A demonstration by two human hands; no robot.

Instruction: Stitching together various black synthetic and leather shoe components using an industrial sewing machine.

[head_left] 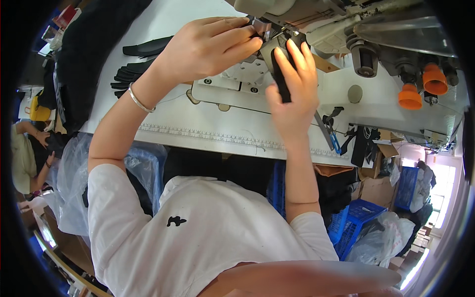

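Note:
My right hand (pixel 297 89) is closed on a narrow black fabric strip (pixel 280 81), its fingers lying along the strip at the head of a sewing machine (pixel 292 10). To its left, my left hand (pixel 208 47) reaches to the presser-foot area (pixel 264 27) with fingers bent and close together. What those fingertips pinch, if anything, is hidden. The machine's pale metal bed plate (pixel 230 91) lies below both hands. Beside my left forearm are black cut pieces (pixel 131 74) in a fanned stack, with another dark piece (pixel 146 48) above them.
A ruler strip (pixel 208 133) runs along the white table's near edge. Blue-handled snips (pixel 336 142) lie at right. Orange cups (pixel 409 96) hang at upper right. Dark cloth (pixel 81 64) covers the table's left. Blue crates (pixel 358 218) stand below right; another person (pixel 27 153) works at far left.

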